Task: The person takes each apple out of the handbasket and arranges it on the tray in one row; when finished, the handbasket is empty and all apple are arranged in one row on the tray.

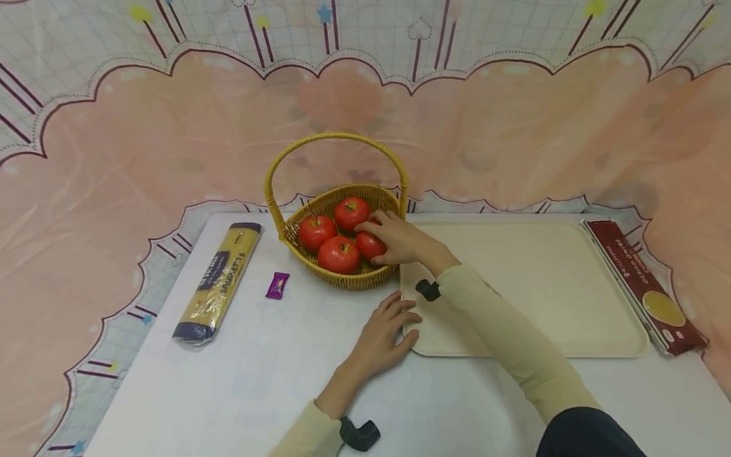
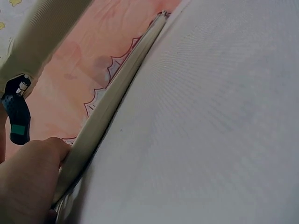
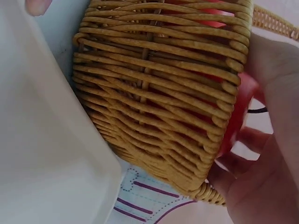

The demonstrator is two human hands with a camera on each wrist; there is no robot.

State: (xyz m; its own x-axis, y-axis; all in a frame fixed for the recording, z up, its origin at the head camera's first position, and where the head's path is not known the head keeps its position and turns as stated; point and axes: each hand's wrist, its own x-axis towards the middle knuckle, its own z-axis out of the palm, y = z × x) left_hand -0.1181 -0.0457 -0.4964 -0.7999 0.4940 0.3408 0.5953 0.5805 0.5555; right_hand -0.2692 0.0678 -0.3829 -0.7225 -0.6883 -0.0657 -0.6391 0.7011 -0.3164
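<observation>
A yellow wicker basket (image 1: 356, 281) with a tall handle holds several red apples (image 1: 339, 255). Reaching over its right rim, my right hand (image 1: 404, 240) has its fingers and thumb curled round the rightmost apple (image 1: 370, 244), still inside the basket. In the right wrist view, that apple (image 3: 241, 109) shows between the woven rim and the fingers. My left hand (image 1: 379, 336) rests at the left edge of a cream tray (image 1: 531, 285), fingers spread and loosely bent. The left wrist view has the thumb (image 2: 35, 172) against the tray's rim; the other fingers are mostly hidden there.
Left of the basket lie a yellow spaghetti pack (image 1: 219, 279) and a small purple wrapped candy (image 1: 277, 285). A dark red packet (image 1: 645, 285) leans along the tray's right edge. Behind the white table (image 1: 274, 381) hangs a patterned peach cloth (image 1: 514, 139).
</observation>
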